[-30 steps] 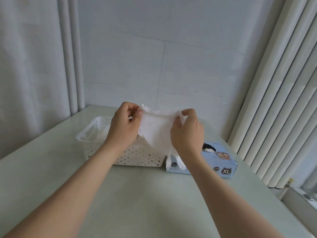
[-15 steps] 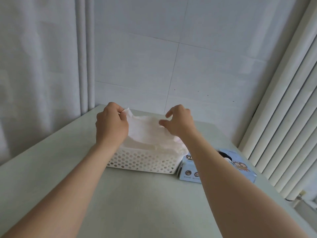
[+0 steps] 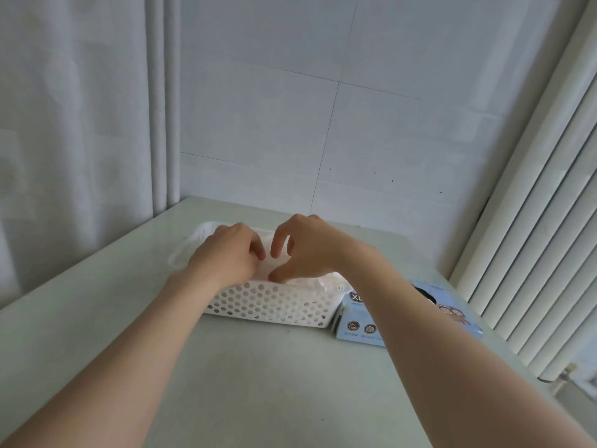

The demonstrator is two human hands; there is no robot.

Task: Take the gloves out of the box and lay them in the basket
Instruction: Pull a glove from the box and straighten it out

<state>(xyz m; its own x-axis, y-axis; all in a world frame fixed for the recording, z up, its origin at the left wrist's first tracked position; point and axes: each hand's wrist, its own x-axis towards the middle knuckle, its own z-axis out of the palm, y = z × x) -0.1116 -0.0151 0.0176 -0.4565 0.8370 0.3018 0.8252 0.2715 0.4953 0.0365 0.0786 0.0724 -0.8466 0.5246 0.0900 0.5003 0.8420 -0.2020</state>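
Both hands had dropped lower over the basket [image 3: 268,303] since the earlier frame, and the glove once stretched between them now lay inside it. Well left of the basket hung a pale curtain [image 3: 64,130]. Over the basket's left half, the left hand [image 3: 226,258] had its fingers folded down and under. The tips were hidden behind the knuckles, so whether they gripped the glove could not be told. The basket itself was white plastic with round holes in its wall, standing on a pale green table [image 3: 258,389]. Over its middle, the right hand [image 3: 303,250] was released: forefinger and thumb curved apart, the thumb tip resting on the white material, nothing pinched. The gloves [image 3: 323,282] showed as a thin, crumpled, translucent white heap at the basket's right end, one fold spilling over that corner. How many lay there was unclear. Just right of the basket stood the blue glove box [image 3: 458,313], marked XL, its middle covered by the right forearm. Further right hung vertical blinds [image 3: 533,221].
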